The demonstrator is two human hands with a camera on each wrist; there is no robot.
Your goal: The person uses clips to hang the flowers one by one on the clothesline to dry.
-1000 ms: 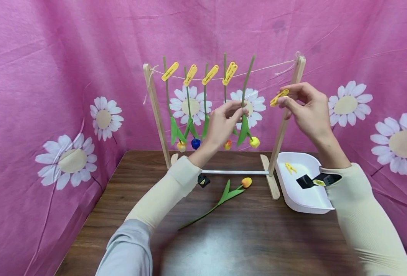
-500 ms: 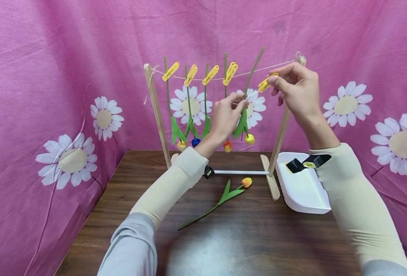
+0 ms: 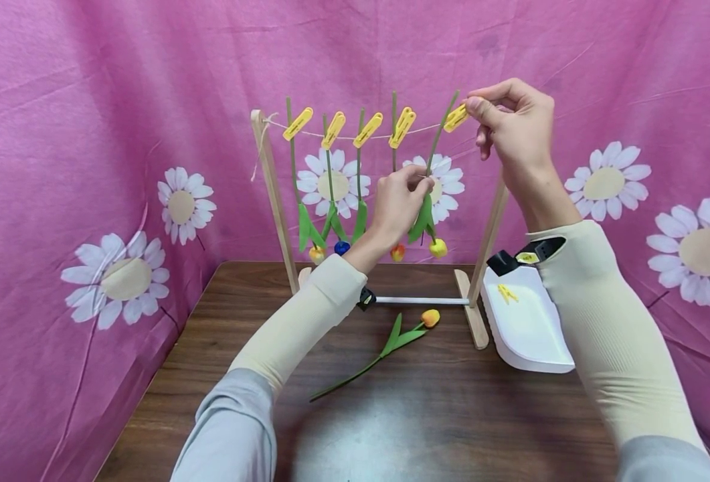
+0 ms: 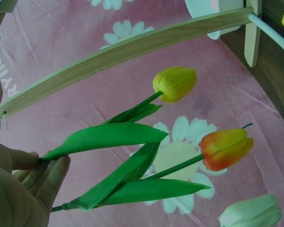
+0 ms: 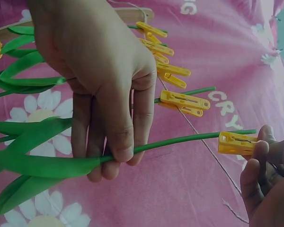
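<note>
My left hand (image 3: 398, 204) pinches the green stem of a yellow tulip (image 3: 437, 248), which hangs head down with its stem crossing the string. In the left wrist view the tulip's yellow head (image 4: 176, 85) and leaves point away from the fingers. By the upper stem, my right hand (image 3: 520, 130) pinches a yellow clothespin (image 3: 456, 118) at its handle end. The right wrist view has the clothespin (image 5: 236, 143) overlapping the stem close to the string (image 5: 194, 127); whether it bites on them I cannot tell.
Several tulips hang upside down from yellow clothespins (image 3: 401, 128) to the left. The string runs between wooden posts (image 3: 273, 201). An orange-yellow tulip (image 3: 430, 318) lies on the table (image 3: 240, 335). A white tray (image 3: 532, 335) with a yellow clothespin (image 3: 507, 293) stands at right.
My right hand has moved up and left with the clothespin, from beside the post to the tulip's upper stem. My left hand has shifted slightly, and the stem now leans more to the right.
</note>
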